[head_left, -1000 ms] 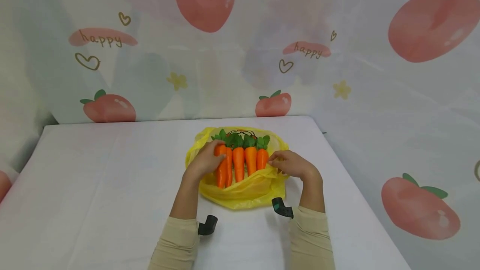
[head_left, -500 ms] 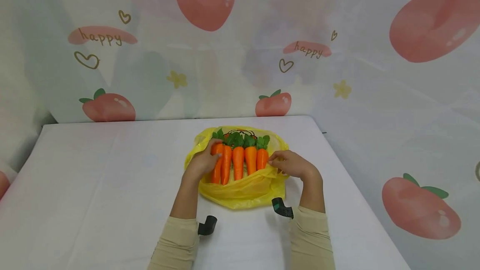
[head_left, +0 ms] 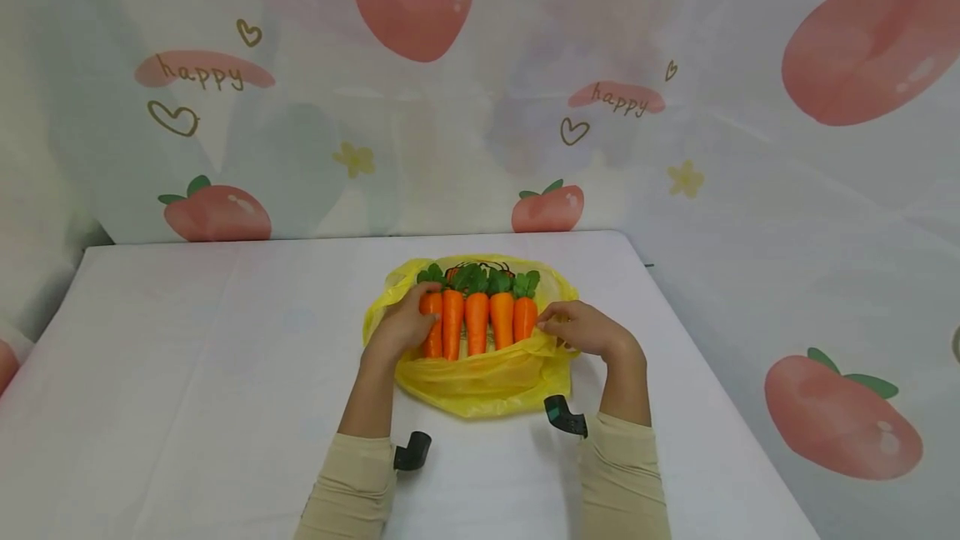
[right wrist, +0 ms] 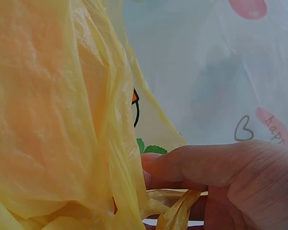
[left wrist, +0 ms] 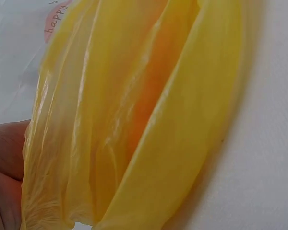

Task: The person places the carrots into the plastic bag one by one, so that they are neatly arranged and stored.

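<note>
Yellow plastic bag (head_left: 480, 377) mid-table, thin, limp, slippery, best taken at its rim; left hand (head_left: 402, 328) curls over the leftmost of the carrots (head_left: 477, 319) inside, right hand (head_left: 581, 328) pinches the bag's right edge.

Yellow plastic bag (head_left: 480, 382): thin, translucent, crumpled, lying flat on white table (head_left: 187, 373), mouth spread wide, near edge bunched into a fold. Four orange carrots (head_left: 476, 322) with green leafy tops, laid side by side inside, tips toward the near edge, leaves toward the far rim. Leftmost carrot (head_left: 432, 325) gripped by left hand (head_left: 401, 327). Bag film at right edge pinched by right hand (head_left: 581, 329). Orange visible through the film in both wrist views.
</note>
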The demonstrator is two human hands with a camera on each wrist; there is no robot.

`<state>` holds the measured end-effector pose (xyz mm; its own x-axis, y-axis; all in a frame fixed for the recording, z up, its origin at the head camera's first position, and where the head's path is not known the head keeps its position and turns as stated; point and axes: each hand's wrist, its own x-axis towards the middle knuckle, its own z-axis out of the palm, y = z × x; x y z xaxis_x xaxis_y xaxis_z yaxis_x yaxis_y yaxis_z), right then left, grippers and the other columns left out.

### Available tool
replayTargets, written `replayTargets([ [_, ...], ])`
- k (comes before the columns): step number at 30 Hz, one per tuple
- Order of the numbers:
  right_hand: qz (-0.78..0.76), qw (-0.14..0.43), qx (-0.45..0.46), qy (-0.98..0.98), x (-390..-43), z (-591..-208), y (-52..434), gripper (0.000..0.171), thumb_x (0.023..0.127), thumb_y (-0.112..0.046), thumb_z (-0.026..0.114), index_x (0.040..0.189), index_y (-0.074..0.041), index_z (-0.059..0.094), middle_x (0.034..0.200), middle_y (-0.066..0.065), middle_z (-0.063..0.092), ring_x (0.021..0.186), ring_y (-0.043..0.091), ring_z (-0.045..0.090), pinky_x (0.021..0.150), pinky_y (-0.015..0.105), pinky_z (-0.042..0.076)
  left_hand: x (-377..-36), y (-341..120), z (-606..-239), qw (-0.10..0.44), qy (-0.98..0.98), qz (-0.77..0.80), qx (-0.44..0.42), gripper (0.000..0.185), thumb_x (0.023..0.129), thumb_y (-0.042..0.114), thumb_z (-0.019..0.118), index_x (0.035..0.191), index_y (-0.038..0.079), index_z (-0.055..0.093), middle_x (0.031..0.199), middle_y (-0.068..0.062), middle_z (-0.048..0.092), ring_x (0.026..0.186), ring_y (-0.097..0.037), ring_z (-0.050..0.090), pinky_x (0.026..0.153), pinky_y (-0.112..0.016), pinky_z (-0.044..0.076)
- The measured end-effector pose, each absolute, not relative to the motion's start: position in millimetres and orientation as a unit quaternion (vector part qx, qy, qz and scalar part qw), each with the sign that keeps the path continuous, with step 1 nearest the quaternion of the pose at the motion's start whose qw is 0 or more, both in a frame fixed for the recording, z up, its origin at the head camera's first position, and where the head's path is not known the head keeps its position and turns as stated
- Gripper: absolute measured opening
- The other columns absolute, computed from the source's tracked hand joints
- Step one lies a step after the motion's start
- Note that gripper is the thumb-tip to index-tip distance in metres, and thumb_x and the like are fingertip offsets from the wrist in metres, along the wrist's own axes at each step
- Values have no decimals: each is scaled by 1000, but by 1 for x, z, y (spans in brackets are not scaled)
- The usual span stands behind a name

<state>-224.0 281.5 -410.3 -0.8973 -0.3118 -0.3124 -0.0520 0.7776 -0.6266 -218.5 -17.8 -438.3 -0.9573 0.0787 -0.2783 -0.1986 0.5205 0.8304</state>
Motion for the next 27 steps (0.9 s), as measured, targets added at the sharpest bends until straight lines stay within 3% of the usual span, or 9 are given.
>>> replayTargets([
  [3, -318, 207, -96, 920, -223, -410, 282, 28, 107, -23, 57, 121, -1, 68, 94, 9, 62, 84, 25, 58, 77, 38, 53, -218, -17, -437, 136, 864, 484, -29, 50, 105, 15, 59, 153, 23, 47, 135, -19, 57, 74, -24, 48, 71, -39, 46],
  [9, -321, 214, -91, 918, -223, -410, 282, 27, 107, -23, 57, 120, -3, 68, 94, 8, 61, 85, 25, 58, 78, 39, 53, -216, -18, -438, 124, 869, 479, -15, 45, 105, 11, 59, 149, 17, 51, 153, -17, 48, 103, -34, 55, 93, -49, 48],
  [15, -320, 212, -100, 918, -222, -410, 284, 28, 107, -23, 57, 120, -1, 68, 93, 9, 61, 84, 26, 59, 77, 40, 53, -217, -17, -437, 120, 871, 476, -9, 45, 105, 11, 59, 150, 16, 51, 154, -17, 46, 117, -37, 53, 100, -54, 46],
  [23, -329, 215, -98, 914, -221, -410, 283, 28, 107, -23, 57, 121, -1, 68, 94, 9, 62, 85, 27, 59, 78, 41, 53, -216, -16, -428, 108, 887, 449, 16, 47, 104, 12, 61, 150, 13, 51, 159, -19, 39, 144, -44, 33, 108, -62, 38],
  [27, -324, 212, -106, 916, -221, -411, 285, 28, 107, -23, 57, 121, -1, 68, 94, 9, 61, 84, 26, 59, 76, 39, 53, -211, -17, -417, 107, 888, 446, 31, 48, 105, 15, 62, 151, 12, 50, 157, -18, 43, 140, -40, 42, 107, -58, 41],
])
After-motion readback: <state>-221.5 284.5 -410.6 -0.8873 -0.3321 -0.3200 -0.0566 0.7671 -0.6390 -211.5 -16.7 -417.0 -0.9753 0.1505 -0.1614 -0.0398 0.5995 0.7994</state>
